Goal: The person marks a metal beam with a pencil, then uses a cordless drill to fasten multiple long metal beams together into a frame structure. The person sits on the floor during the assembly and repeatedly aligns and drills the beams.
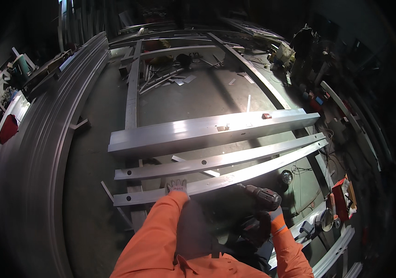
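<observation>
My left hand (176, 186), in a light glove, lies on the nearest silver metal bar (221, 181), fingers stretched across its top face. My right hand (275, 214) is wrapped round the grip of a dark cordless drill (263, 197). The drill's bit points left toward the bar's near edge; whether it touches, I cannot tell. A hole shows near the bar's left end. Just beyond lies a second silver bar (225, 157) with dark round holes, and past it a wider beam (198, 132) carries a small red object (266, 116).
Two long rails (132, 99) run away under the bars. Long metal profiles (45, 139) are stacked at left. At right are a red box (341, 197), loose cables (302, 170) and more metal pieces (334, 252). Offcuts (165, 78) lie on the floor ahead.
</observation>
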### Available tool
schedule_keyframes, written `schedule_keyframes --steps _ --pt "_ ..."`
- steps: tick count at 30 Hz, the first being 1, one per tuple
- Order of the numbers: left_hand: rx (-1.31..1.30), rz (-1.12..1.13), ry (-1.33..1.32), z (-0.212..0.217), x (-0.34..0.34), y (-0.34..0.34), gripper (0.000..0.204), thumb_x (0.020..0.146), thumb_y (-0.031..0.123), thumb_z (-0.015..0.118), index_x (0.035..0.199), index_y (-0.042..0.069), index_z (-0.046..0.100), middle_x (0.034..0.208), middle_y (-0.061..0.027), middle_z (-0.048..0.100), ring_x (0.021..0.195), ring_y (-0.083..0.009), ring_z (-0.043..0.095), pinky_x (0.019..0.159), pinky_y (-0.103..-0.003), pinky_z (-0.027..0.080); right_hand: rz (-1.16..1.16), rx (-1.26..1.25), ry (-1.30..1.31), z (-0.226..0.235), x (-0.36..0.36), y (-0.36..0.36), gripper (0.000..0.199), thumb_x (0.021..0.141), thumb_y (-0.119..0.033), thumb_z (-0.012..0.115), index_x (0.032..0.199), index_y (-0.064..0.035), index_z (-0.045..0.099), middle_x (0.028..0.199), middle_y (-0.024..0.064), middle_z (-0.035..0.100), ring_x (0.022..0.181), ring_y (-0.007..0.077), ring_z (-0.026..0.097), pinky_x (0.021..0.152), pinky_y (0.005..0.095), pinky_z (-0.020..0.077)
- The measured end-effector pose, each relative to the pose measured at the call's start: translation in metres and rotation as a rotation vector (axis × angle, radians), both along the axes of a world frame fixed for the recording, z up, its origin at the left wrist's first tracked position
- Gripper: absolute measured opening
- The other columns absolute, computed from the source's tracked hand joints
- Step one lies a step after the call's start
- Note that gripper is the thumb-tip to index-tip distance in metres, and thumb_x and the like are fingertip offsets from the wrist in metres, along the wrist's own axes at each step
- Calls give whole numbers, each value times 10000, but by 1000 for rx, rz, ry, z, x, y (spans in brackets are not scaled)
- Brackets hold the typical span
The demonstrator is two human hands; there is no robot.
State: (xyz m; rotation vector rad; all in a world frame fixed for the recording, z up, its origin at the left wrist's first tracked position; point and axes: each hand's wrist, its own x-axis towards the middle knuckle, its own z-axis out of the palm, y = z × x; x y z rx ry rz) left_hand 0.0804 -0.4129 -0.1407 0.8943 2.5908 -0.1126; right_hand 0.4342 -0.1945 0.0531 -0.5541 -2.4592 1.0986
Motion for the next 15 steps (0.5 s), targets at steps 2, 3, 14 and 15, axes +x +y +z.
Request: schedule_keyframes --steps 2,3,14,15 --pt "249 -43 -50 49 55 21 1066 745 539 801 1625 215 293 1665 -143 309 1534 -419 266 1252 -594 191 -10 227 94 -2 28 -29 287 927 -199 621 1176 -79 698 1001 61 671 933 189 652 803 356 549" --pt "416 -128 -14 65 83 18 1004 784 535 772 1614 202 315 1641 -152 344 1509 -408 300 1248 -567 206 -92 -184 33 -14 47 -53 241 919 -195 621 1110 -69 696 938 63 662 811 178 645 702 344 533" --pt "565 -385 -125 109 206 8 596 752 253 765 1313 190 573 1274 -95 603 1193 -350 598 1077 -474 438 -15 -144 221 -45 69 -118 557 662 -131 724 1209 -34 685 1037 82 645 906 221 654 769 352 564" --pt "557 -401 -128 115 202 12 550 757 252 759 1276 186 591 1251 -91 609 1162 -353 611 1059 -469 450 9 -42 203 -42 72 -116 551 654 -150 722 1191 -33 692 1035 82 649 919 227 652 800 361 556"
